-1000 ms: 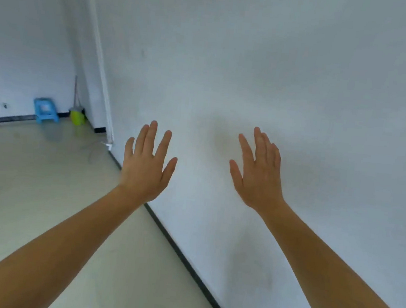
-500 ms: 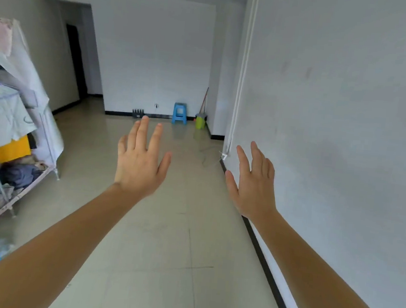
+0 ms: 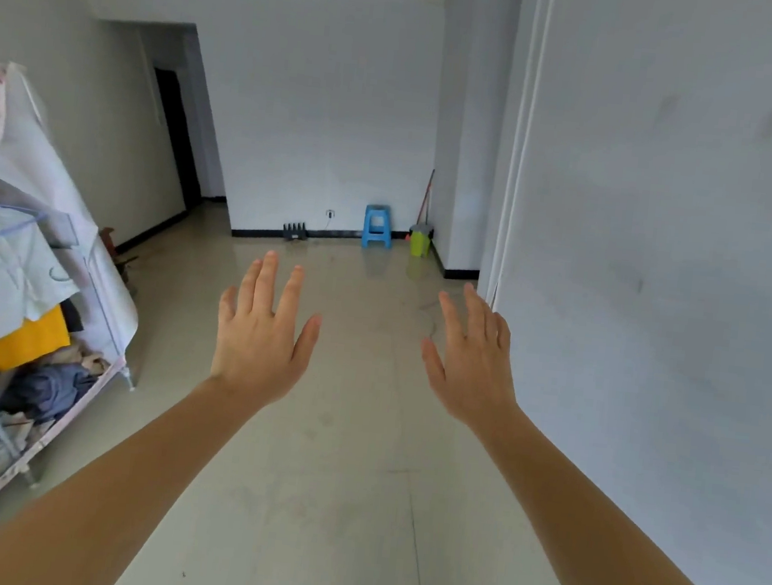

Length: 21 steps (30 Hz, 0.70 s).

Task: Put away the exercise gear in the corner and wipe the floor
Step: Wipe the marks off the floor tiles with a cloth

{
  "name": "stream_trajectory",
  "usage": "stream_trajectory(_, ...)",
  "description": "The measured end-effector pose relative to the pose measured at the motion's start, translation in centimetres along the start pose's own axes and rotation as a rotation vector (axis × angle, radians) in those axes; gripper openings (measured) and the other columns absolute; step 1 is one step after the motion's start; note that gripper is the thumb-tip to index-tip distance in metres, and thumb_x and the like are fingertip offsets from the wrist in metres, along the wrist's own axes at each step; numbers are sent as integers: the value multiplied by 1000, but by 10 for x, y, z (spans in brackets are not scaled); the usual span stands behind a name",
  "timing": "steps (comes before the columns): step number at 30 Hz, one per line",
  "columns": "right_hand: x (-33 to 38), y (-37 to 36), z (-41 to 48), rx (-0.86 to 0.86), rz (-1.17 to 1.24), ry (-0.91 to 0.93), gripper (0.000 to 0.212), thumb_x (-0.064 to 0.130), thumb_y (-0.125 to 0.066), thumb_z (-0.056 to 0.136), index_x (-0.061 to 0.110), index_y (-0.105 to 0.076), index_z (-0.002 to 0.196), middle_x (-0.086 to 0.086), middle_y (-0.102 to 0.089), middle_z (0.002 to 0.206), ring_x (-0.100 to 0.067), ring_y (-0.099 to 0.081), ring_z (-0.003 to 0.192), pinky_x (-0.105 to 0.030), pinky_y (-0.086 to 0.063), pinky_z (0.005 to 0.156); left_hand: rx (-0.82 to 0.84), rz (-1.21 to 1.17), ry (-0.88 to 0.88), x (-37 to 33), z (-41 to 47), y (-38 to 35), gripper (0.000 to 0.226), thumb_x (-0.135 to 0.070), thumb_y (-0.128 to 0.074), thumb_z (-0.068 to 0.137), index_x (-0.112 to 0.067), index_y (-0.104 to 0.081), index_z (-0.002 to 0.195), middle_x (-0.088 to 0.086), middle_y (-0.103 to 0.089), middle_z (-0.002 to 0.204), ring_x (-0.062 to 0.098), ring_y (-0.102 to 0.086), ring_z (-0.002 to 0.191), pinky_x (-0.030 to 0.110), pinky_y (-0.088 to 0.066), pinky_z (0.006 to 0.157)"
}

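Note:
My left hand (image 3: pixel 261 341) and my right hand (image 3: pixel 471 362) are stretched out in front of me at mid height, backs up, fingers straight and spread, holding nothing. Far ahead against the back wall lies a small black rack-like item (image 3: pixel 294 231) that may be exercise gear. A green mop bucket (image 3: pixel 420 240) with a red-handled mop (image 3: pixel 426 197) leaning in the corner stands to its right. The pale tiled floor (image 3: pixel 333 476) runs between me and them.
A blue plastic stool (image 3: pixel 377 225) stands between the black item and the bucket. A covered clothes rack (image 3: pixel 20 304) full of garments fills the left side. A white wall (image 3: pixel 659 271) runs along my right. A dark doorway (image 3: pixel 173 130) opens at far left.
My view has swung left from facing the wall to looking down the room. Both hands stayed raised and spread, now slightly wider apart.

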State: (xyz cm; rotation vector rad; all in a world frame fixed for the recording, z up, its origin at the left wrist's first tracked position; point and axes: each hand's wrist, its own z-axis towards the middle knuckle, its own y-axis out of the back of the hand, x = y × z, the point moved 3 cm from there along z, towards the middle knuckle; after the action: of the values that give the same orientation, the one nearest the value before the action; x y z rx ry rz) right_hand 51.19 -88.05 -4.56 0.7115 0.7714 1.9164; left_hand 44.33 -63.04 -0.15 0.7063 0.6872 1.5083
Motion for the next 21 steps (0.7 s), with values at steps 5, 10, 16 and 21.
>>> stream_trajectory(5,37,-103,128,15,77,-22,63,44,-41,99,11,-34,152,-23,-26,159,-40,-35,140,-54,-26,115,-50,16,6,78,84,-66,62,-47,-31,99,-9,-35,148,23,-25,157,40,-27,143,58,-33,106)
stream_trajectory(10,95,-228,249,57,21,81,64,46,-38,99,12,-32,153,-22,-27,158,-38,-34,141,-54,-27,116,-99,16,49,184,172,-157,62,-46,-34,99,-8,-36,147,24,-26,156,40,-28,142,57,-33,106)
stream_trajectory(16,132,-340,388,55,-35,62,64,46,-41,101,15,-27,155,-19,-20,162,-35,-26,146,-50,-22,118,-43,3,41,294,301,-266,63,-47,-32,98,-7,-36,147,24,-26,156,40,-28,142,58,-34,106)
stream_trajectory(21,120,-405,485,57,-90,63,64,47,-37,102,17,-23,156,-17,-17,163,-33,-22,148,-50,-20,120,-33,-50,15,339,405,-342,65,-49,-29,98,-9,-33,150,22,-25,157,39,-27,143,56,-33,108)
